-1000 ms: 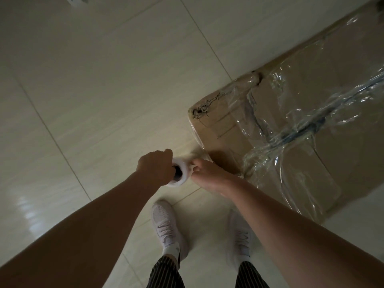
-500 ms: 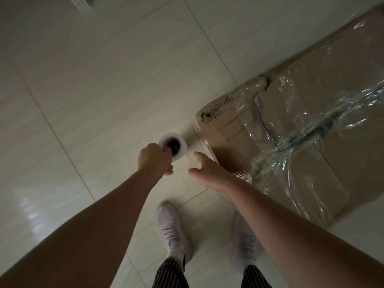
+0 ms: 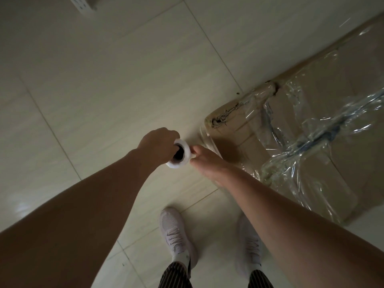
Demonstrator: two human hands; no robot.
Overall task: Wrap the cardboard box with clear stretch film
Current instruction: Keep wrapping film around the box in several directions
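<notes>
A large brown cardboard box lies on the floor at the right, partly covered in crinkled clear stretch film. Just left of its near corner is a small white roll of film with a dark core. My left hand grips the roll from the left, fingers curled into its core. From the other side my right hand touches the roll with its fingertips. A sheet of film runs from the roll to the box corner, behind my right hand.
Pale floor tiles spread out to the left and behind. My two feet in white shoes stand below the hands. A white object shows at the top left edge.
Half a second ago my left hand alone held the roll further out and my right hand was open and apart. Now both hands meet at the roll again.
</notes>
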